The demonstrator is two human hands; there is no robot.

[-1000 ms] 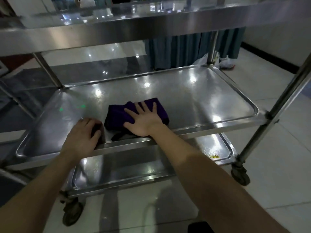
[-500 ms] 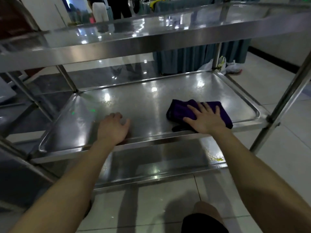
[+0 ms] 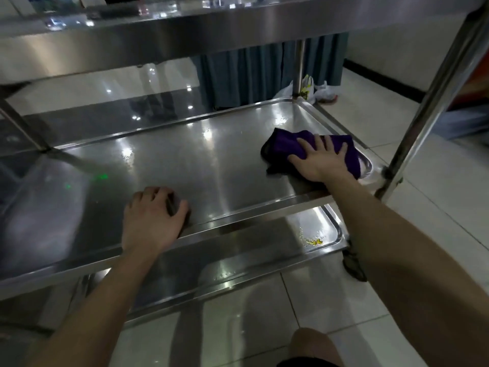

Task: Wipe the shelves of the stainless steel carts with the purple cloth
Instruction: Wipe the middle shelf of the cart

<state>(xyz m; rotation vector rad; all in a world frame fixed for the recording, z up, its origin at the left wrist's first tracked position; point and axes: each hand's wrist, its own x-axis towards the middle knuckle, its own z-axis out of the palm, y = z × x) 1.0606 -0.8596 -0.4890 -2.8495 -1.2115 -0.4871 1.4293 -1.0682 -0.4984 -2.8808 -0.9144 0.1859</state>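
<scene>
Pale floor tiles (image 3: 436,207) surround a stainless steel cart (image 3: 434,96). On its middle shelf (image 3: 211,168), the purple cloth (image 3: 285,144) lies bunched at the right end, near the front corner. The right hand (image 3: 320,162) presses it flat with straight, spread fingers. The left hand (image 3: 150,221) rests on the same shelf by the front rim, fingers loosely bent, holding nothing. Yellow specks (image 3: 313,242) dot the bottom shelf (image 3: 264,263). A teal curtain (image 3: 251,72) hangs behind.

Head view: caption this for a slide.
Right hand presses purple cloth on stainless steel cart shelf; left hand rests there.
</scene>
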